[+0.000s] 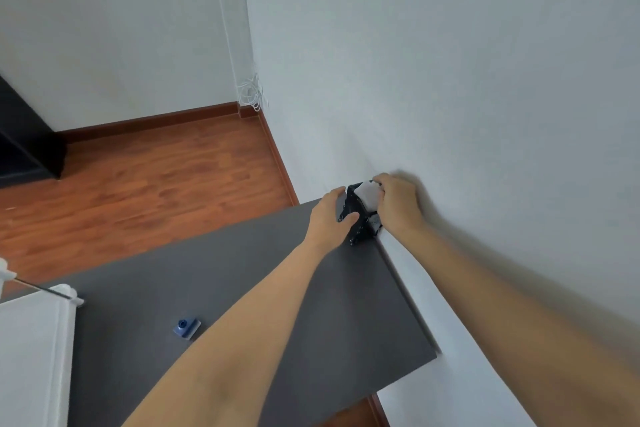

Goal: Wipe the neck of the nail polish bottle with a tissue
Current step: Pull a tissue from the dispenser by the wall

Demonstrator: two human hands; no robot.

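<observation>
With the left hand (330, 218) steadying the black tissue box (356, 215) at the bench (242, 270) corner and the right hand (398, 204) pinching a tissue (367, 193), a hard tug could tear it or tip the box, while the blue nail polish bottle (186, 326) lies well apart.

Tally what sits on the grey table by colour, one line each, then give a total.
Black: 1, the tissue holder at the far corner, steadied by the left hand.
White: 1, the tissue sticking out of it, under the right hand.
Blue: 1, the small nail polish bottle on the grey table.
Total: 3
</observation>
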